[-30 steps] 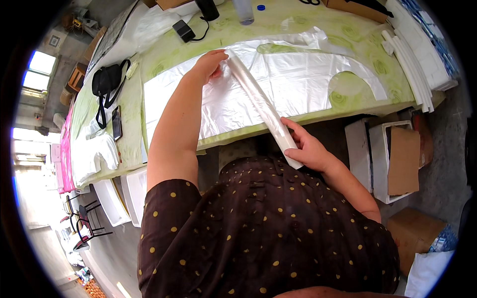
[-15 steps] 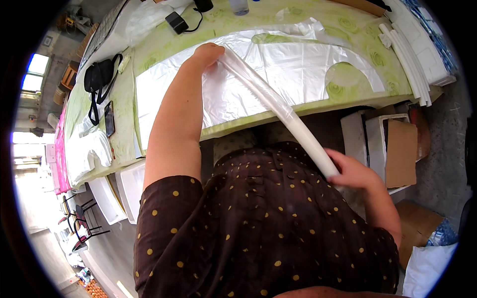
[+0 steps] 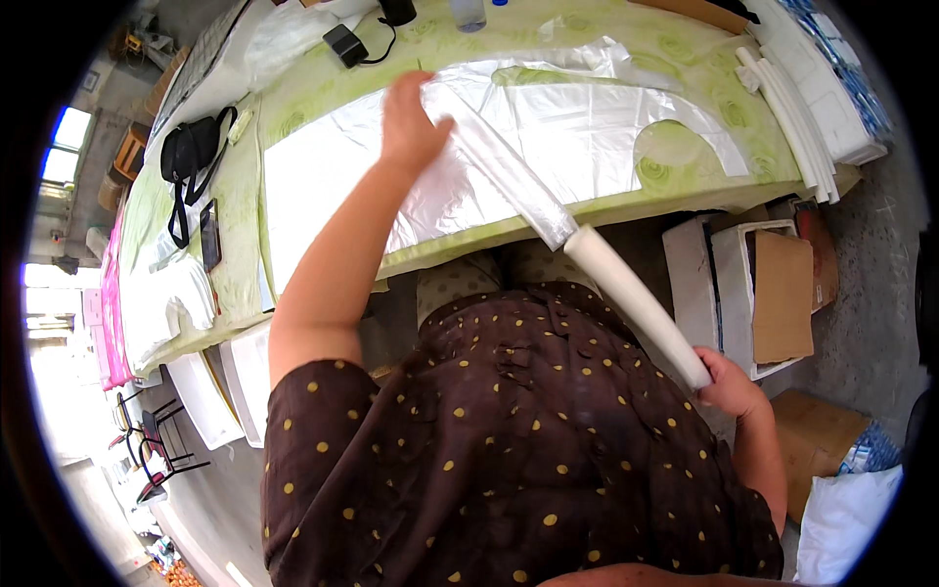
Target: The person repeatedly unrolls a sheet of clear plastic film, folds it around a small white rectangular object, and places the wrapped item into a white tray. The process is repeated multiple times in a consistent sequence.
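Observation:
My right hand [image 3: 732,383] grips the lower end of a long white tube [image 3: 641,303], which slants up across my front toward the table edge. Just past the tube's upper end lies a flattened sleeve of clear, shiny plastic film [image 3: 514,176], its near end hanging over the edge. Above the film's far end is my left hand [image 3: 416,127], slightly blurred, thumb and fingers apart with nothing in them. Beneath it, silvery-white plastic sheeting [image 3: 333,176] spreads over the table, with cut-out openings toward the right.
A green patterned cloth covers the table [image 3: 460,44]. On it are a black bag [image 3: 191,147], a phone [image 3: 210,235], a black adapter [image 3: 344,45] and several white tubes [image 3: 792,122] at the right. Boxes [image 3: 782,293] stand beneath the right side.
The white tube has come out of the film sleeve, drawn down and right by my right hand. My left hand has let go of the film and lifted, its fingers spreading.

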`<control>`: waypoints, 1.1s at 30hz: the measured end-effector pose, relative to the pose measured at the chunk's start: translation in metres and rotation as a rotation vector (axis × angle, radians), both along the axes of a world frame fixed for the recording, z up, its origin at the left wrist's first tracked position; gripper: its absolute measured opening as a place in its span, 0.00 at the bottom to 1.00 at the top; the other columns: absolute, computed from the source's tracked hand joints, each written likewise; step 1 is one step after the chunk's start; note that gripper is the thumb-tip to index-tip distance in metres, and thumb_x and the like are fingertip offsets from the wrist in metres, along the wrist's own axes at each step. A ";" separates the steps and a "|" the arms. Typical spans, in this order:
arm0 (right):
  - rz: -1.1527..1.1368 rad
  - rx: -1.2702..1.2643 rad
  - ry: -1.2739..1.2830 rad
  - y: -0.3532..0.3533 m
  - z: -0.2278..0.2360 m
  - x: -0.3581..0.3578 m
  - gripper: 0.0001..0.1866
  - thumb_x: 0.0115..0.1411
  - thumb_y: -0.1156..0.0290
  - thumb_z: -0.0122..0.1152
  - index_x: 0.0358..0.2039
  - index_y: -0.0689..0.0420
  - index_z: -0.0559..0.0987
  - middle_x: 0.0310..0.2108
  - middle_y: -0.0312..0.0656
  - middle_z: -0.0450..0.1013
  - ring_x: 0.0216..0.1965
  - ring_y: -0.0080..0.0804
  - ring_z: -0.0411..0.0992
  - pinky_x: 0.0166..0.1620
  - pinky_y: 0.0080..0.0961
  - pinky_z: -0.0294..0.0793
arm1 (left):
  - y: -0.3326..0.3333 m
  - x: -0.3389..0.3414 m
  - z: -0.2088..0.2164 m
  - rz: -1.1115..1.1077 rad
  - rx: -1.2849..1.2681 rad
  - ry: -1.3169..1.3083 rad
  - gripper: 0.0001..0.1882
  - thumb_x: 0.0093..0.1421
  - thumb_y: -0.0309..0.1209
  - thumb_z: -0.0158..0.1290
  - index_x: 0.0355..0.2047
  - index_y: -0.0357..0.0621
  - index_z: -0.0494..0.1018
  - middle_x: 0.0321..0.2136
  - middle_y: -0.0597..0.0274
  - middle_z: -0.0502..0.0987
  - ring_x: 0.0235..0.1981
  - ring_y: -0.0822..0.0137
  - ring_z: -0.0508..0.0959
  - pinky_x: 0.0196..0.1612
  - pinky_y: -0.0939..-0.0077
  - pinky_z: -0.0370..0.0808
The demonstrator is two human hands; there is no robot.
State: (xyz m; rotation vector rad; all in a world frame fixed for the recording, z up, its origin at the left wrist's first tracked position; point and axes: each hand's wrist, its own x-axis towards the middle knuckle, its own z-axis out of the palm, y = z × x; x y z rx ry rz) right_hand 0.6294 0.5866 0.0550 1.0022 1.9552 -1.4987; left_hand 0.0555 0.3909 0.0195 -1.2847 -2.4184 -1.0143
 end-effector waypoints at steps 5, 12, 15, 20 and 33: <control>-0.066 0.139 0.379 0.025 -0.004 -0.065 0.33 0.52 0.67 0.66 0.60 0.57 0.71 0.46 0.39 0.76 0.47 0.28 0.73 0.51 0.29 0.74 | -0.017 0.133 0.009 -0.412 -0.396 0.157 0.47 0.51 0.40 0.60 0.70 0.46 0.55 0.69 0.50 0.56 0.72 0.50 0.51 0.74 0.47 0.45; 0.298 0.679 0.536 0.028 0.024 -0.213 0.28 0.56 0.61 0.66 0.56 0.56 0.75 0.50 0.48 0.75 0.52 0.47 0.72 0.55 0.36 0.71 | -0.041 0.152 -0.001 -0.575 -0.309 0.207 0.33 0.51 0.24 0.56 0.61 0.44 0.68 0.59 0.57 0.71 0.65 0.53 0.65 0.69 0.51 0.59; 0.495 0.908 0.597 0.041 0.013 -0.246 0.28 0.55 0.60 0.66 0.55 0.55 0.75 0.48 0.48 0.75 0.52 0.49 0.70 0.56 0.40 0.69 | -0.054 0.146 -0.005 -0.651 -0.262 0.172 0.32 0.50 0.23 0.55 0.59 0.45 0.70 0.59 0.58 0.71 0.65 0.53 0.66 0.69 0.53 0.61; 0.437 1.068 0.512 0.073 -0.002 -0.289 0.28 0.56 0.59 0.65 0.57 0.51 0.76 0.48 0.47 0.74 0.52 0.49 0.69 0.57 0.41 0.69 | -0.058 0.150 -0.001 -0.612 -0.320 0.209 0.33 0.51 0.23 0.53 0.61 0.47 0.69 0.62 0.60 0.69 0.67 0.54 0.64 0.69 0.55 0.60; 0.578 0.727 1.175 -0.039 -0.020 -0.303 0.30 0.48 0.66 0.71 0.53 0.53 0.74 0.53 0.45 0.72 0.57 0.47 0.68 0.61 0.42 0.63 | -0.065 0.149 0.010 -0.559 -0.011 -0.273 0.25 0.60 0.22 0.53 0.59 0.47 0.73 0.49 0.52 0.72 0.50 0.53 0.73 0.58 0.64 0.68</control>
